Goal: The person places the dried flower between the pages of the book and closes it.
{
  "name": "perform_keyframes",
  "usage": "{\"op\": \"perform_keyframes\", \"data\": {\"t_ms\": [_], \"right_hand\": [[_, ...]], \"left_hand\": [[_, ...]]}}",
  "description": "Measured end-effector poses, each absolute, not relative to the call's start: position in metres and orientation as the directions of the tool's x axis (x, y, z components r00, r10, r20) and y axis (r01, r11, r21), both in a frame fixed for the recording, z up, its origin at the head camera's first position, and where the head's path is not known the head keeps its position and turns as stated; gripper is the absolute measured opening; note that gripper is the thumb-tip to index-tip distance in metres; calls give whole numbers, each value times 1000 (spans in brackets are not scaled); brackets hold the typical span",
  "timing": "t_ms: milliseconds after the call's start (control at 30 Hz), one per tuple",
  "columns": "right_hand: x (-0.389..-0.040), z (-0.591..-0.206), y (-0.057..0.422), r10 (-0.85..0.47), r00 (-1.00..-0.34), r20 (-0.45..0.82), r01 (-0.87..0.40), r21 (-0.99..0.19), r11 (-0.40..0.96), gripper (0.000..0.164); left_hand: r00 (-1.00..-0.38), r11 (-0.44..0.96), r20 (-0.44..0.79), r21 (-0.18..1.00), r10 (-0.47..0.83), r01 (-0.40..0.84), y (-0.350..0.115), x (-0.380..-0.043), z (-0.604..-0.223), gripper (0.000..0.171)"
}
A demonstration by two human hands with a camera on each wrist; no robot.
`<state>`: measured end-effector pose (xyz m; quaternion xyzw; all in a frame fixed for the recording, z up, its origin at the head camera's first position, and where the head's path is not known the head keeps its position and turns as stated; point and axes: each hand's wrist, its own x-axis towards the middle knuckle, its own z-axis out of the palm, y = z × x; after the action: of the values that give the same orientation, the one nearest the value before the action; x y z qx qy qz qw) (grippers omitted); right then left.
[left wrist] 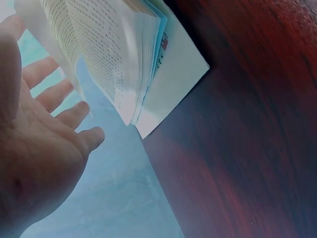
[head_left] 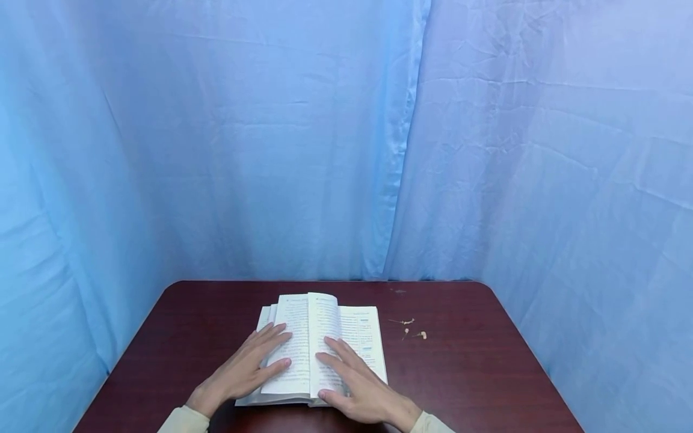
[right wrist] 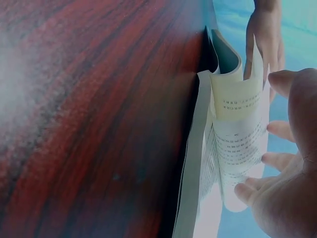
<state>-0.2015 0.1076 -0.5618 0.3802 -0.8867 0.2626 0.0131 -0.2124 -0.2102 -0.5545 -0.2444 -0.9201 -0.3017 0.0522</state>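
Observation:
An open book (head_left: 354, 319) with printed white pages lies near the front of the table. My left hand (head_left: 246, 367) spreads its straight fingers over the left-hand pages. In the left wrist view that hand (left wrist: 44, 144) has its palm towards the camera beside the book (left wrist: 99, 54), whose page edges fan out. My right hand (head_left: 363, 388) lies with extended fingers against a raised, bowed page (head_left: 325, 325) right of the middle. The right wrist view shows the right hand's fingertips (right wrist: 242, 192) at that curved page (right wrist: 237, 144). Neither hand curls round the book.
The dark red-brown table (head_left: 471, 373) has rounded far corners. Several small dried sprigs (head_left: 423, 335) lie on it to the right of the book. Blue curtains (head_left: 271, 150) hang behind the table and along both sides.

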Motion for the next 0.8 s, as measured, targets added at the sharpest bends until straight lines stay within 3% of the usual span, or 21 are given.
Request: {"op": "perform_keyframes", "data": {"t_ms": [167, 500, 800], "right_hand": [[-201, -561, 106, -674, -699, 239, -697, -437, 568, 62], [-198, -560, 99, -690, -677, 257, -719, -431, 545, 60], [-197, -559, 93, -704, -673, 225, -716, -440, 543, 60]], "left_hand": [[-884, 701, 198, 546, 424, 458, -213, -211, -554, 60], [-866, 701, 286, 509, 410, 499, -219, -214, -555, 55], [-891, 722, 252, 522, 377, 454, -220, -215, -550, 60]]}}
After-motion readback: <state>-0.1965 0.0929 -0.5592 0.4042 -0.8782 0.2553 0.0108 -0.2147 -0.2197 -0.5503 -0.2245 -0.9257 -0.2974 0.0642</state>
